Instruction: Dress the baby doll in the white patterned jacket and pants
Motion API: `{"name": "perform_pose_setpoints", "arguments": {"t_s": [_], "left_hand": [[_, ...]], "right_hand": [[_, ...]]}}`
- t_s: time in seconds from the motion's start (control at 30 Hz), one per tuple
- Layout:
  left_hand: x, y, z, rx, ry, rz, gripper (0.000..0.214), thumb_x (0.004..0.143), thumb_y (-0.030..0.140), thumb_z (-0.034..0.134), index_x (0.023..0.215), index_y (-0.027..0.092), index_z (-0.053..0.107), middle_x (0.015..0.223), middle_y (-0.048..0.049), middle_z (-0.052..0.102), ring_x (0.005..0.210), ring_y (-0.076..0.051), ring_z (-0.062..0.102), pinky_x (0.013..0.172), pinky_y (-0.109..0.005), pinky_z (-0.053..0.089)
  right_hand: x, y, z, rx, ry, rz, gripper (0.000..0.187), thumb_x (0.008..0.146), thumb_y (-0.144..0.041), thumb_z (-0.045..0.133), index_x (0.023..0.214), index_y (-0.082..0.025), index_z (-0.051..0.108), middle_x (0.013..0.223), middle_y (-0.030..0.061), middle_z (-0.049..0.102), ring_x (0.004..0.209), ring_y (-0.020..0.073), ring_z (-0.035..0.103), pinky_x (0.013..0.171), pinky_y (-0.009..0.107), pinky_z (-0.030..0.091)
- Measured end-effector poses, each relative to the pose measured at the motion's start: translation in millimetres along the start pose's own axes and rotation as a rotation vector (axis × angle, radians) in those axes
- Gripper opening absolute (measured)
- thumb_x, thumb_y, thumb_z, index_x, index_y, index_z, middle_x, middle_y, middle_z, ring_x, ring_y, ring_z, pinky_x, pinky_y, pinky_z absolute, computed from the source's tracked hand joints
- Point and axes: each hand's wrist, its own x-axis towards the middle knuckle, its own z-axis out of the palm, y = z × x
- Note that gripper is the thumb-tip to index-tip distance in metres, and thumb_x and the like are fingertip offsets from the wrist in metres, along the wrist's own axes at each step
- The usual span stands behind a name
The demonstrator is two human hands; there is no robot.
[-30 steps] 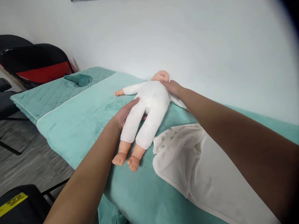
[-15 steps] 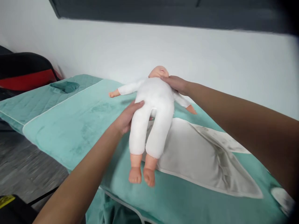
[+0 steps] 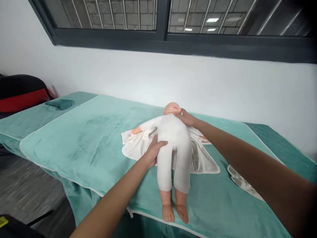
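Note:
A baby doll (image 3: pixel 174 138) in a white bodysuit lies face up on a white patterned garment (image 3: pixel 138 150) spread on the teal blanket (image 3: pixel 81 142). My left hand (image 3: pixel 153 152) is wrapped round the doll's hip and upper leg. Up at the doll's neck and shoulder, my right hand (image 3: pixel 185 118) grips just under the head. The doll's bare feet hang near the front edge of the bed.
A second piece of white patterned cloth (image 3: pixel 242 183) lies on the blanket to the right. A wall with a barred window (image 3: pixel 158 19) runs behind the bed. A black and red chair (image 3: pixel 22 96) stands at the far left, with grey floor below.
Both hands have carried the doll to the right and set it on the white garment. My view has tilted up, so the window now shows.

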Motion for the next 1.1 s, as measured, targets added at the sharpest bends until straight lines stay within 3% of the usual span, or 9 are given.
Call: {"name": "perform_pose_setpoints", "arguments": {"t_s": [0.1,0.2,0.37,0.43,0.53,0.63,0.73,0.97,1.1], "left_hand": [[-0.7,-6.3,-0.8,0.003,0.009,-0.019,0.066,0.079,0.032,0.068,0.139,0.029,0.042,0.130,-0.0121,0.062,0.094,-0.027,0.071,0.079,-0.046,0.062],[-1.2,-6.7,-1.3,0.016,0.015,-0.005,0.061,0.081,0.040,0.069,0.136,0.028,0.046,0.131,-0.0131,0.062,0.099,-0.029,0.070,0.082,-0.044,0.062],[-1.0,-11.0,0.2,0.071,0.066,0.060,0.057,0.084,0.052,0.065,0.134,0.027,0.051,0.136,-0.0123,0.061,0.112,-0.031,0.066,0.092,-0.045,0.058],[-0.1,-14.9,-0.8,0.124,0.107,0.082,0.058,0.085,0.057,0.062,0.134,0.027,0.052,0.141,-0.0102,0.058,0.122,-0.031,0.061,0.101,-0.046,0.054],[0.7,-20.5,-4.8,0.240,0.244,0.069,0.067,0.083,0.062,0.062,0.139,0.026,0.051,0.154,-0.0077,0.045,0.143,-0.031,0.042,0.117,-0.043,0.039],[-1.2,-21.3,-7.9,0.334,0.291,0.074,0.071,0.085,0.064,0.058,0.143,0.025,0.048,0.159,-0.0062,0.039,0.150,-0.029,0.029,0.124,-0.041,0.027],[-5.3,-16.8,-7.0,0.357,0.189,0.151,0.064,0.090,0.062,0.050,0.144,0.027,0.049,0.155,-0.0044,0.044,0.148,-0.028,0.033,0.122,-0.041,0.029],[-3.8,-22.0,-5.7,0.363,0.218,0.160,0.052,0.091,0.054,0.055,0.132,0.022,0.059,0.139,-0.0095,0.060,0.132,-0.030,0.052,0.113,-0.045,0.040],[9.6,-15.0,-26.1,0.669,0.385,0.494,0.029,0.091,0.031,0.054,0.117,0.024,0.066,0.131,-0.0080,0.062,0.125,-0.025,0.055,0.114,-0.042,0.038]], "right_hand": [[-1.9,12.1,6.8,-0.003,-0.056,0.055,0.088,0.087,-0.071,0.051,0.150,-0.012,0.031,0.141,0.0217,0.055,0.120,0.0322,0.061,0.097,0.042,0.048],[-0.5,10.8,3.9,-0.239,0.051,0.044,0.090,0.090,-0.073,0.041,0.154,-0.011,0.023,0.121,0.0215,0.067,0.111,0.0372,0.063,0.093,0.049,0.046],[-1.7,-29.7,10.8,-0.520,0.322,-0.262,0.051,0.101,-0.047,0.032,0.134,-0.013,0.051,0.117,0.0196,0.065,0.106,0.0342,0.061,0.091,0.045,0.043],[-2.1,-53.6,28.8,-0.505,0.237,-0.443,0.042,0.101,-0.040,0.034,0.126,-0.016,0.058,0.125,0.0164,0.061,0.110,0.0307,0.058,0.093,0.041,0.042],[-0.7,-84.4,66.6,-0.523,-0.082,-0.632,0.038,0.098,-0.044,0.042,0.122,-0.021,0.060,0.129,0.0114,0.059,0.114,0.0285,0.056,0.092,0.039,0.043],[0.9,-101.8,100.0,-0.667,-0.346,-0.642,0.035,0.095,-0.047,0.048,0.117,-0.023,0.062,0.121,0.0110,0.063,0.107,0.0298,0.059,0.085,0.040,0.045],[0.6,-106.7,114.8,-0.775,-0.407,-0.621,0.034,0.095,-0.048,0.048,0.110,-0.021,0.063,0.110,0.0124,0.065,0.096,0.0295,0.062,0.077,0.039,0.045],[-1.7,-89.3,89.4,-0.652,-0.243,-0.559,0.042,0.098,-0.055,0.039,0.119,-0.026,0.061,0.112,0.0096,0.065,0.098,0.0286,0.061,0.076,0.037,0.042],[-6.9,-73.7,68.4,-0.545,-0.164,-0.508,0.048,0.097,-0.061,0.039,0.126,-0.028,0.059,0.117,0.0089,0.064,0.101,0.0284,0.061,0.078,0.037,0.043]]}}
